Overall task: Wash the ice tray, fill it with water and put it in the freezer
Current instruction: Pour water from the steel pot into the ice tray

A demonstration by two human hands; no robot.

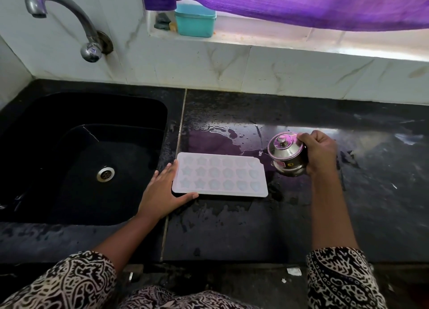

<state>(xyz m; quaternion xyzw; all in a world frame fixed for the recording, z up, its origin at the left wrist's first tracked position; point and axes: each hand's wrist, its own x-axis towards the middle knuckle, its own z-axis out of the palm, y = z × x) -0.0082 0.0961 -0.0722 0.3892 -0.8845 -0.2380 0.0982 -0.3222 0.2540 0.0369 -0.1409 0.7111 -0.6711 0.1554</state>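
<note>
My left hand [162,192] lies flat, fingers straight, bracing the left end of the ice tray [220,175] on the wet counter [232,227] right of the sink [81,158]. My right hand [321,152] grips a small steel pot [286,155] at its right end. I judge filling is just starting; the freezer remains.

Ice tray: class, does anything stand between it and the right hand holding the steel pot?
Nothing visible does. The steel pot, gripped by the right hand, is just off the far right corner of the ice tray, with only wet counter between.
</note>
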